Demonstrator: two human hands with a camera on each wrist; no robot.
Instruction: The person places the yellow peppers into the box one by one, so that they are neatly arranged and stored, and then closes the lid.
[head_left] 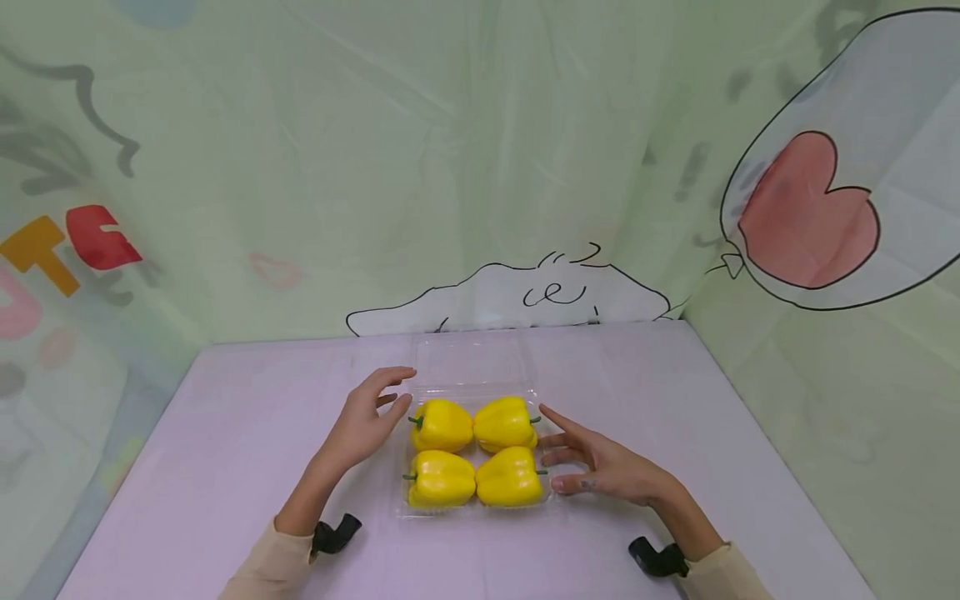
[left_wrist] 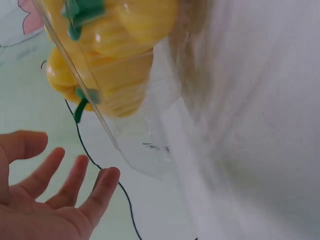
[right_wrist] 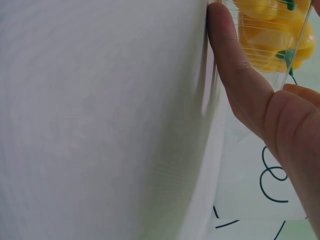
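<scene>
Several yellow bell peppers with green stems sit in two rows inside a clear plastic clamshell box. Its transparent lid lies folded back behind it. My left hand hovers at the box's back left corner, fingers loosely bent and holding nothing. In the left wrist view that hand is apart from the box wall. Along the right side of the box, my right hand has its fingers extended. The right wrist view shows its thumb low against the box near the tabletop.
A pale lilac cloth covers the table. Behind and beside it hangs a light green curtain with printed drawings, including a balloon with a red heart. Dark wrist-camera mounts are strapped on both wrists.
</scene>
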